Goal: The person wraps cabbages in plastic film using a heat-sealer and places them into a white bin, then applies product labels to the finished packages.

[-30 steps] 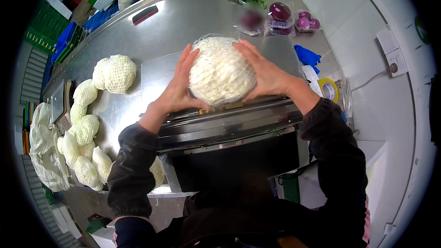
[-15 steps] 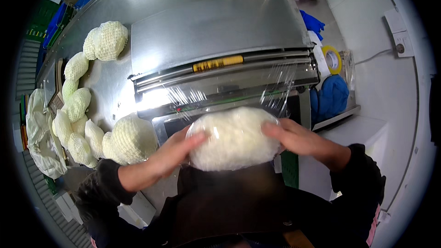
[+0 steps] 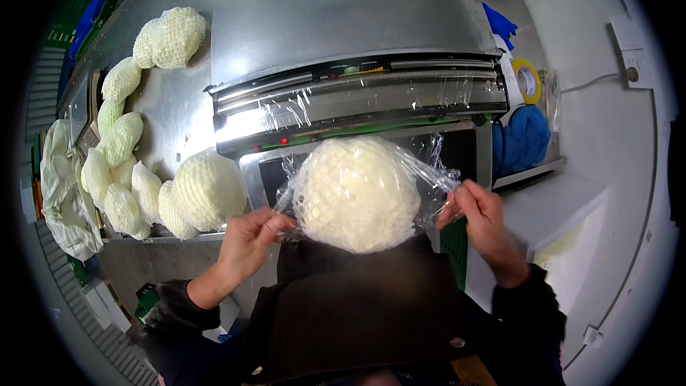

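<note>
L hand (image 3: 246, 239) & R hand (image 3: 477, 209): fingers pinched on cling film (image 3: 436, 179) around netted cabbage (image 3: 357, 193); yellow tape roll (image 3: 527, 80) far R.

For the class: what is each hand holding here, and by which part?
Both hold the clear film around the netted cabbage: left hand pinches its left edge, right hand its right edge.

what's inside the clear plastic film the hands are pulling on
A round cabbage in white foam netting sits inside the clear film, which the left hand and right hand stretch sideways. Its underside is hidden.
</note>
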`<state>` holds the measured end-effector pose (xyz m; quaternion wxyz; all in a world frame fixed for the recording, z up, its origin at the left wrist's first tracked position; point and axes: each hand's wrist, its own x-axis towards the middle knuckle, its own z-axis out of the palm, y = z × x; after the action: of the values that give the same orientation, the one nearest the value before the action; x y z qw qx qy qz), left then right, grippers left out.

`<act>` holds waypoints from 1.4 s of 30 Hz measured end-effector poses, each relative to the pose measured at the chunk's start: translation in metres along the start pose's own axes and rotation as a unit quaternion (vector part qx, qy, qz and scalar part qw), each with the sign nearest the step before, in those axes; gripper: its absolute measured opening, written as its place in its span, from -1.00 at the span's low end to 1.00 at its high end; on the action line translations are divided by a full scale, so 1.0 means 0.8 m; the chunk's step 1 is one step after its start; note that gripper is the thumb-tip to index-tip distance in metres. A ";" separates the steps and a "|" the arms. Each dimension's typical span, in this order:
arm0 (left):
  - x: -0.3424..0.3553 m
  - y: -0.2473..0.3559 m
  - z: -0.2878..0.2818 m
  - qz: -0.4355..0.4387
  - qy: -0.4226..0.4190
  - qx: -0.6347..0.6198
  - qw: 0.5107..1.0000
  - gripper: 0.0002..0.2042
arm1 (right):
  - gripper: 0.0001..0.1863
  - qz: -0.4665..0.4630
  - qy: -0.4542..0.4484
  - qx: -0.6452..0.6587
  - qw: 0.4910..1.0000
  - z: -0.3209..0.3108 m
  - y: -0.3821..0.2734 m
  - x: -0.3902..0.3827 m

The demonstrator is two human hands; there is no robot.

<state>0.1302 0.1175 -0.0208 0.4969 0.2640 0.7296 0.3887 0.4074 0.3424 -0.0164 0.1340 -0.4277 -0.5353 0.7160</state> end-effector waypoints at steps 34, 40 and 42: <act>0.075 0.033 0.153 0.380 -0.436 -0.139 0.804 -0.67 | -0.65 0.099 -0.270 -0.463 0.838 0.019 0.243 -0.043; 0.058 0.006 0.170 0.126 -0.631 -0.131 0.754 -0.60 | -0.52 -0.002 -0.029 -0.070 0.997 -0.043 0.062 -0.092; 0.052 0.012 0.189 0.060 -0.633 -0.136 0.760 -0.57 | -0.13 -0.109 -0.075 0.000 0.991 -0.055 -0.010 -0.131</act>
<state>0.2555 0.2008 -0.0656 0.8518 0.4228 0.1711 0.2575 0.5009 0.3062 0.0374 0.1707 -0.3115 -0.5872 0.7274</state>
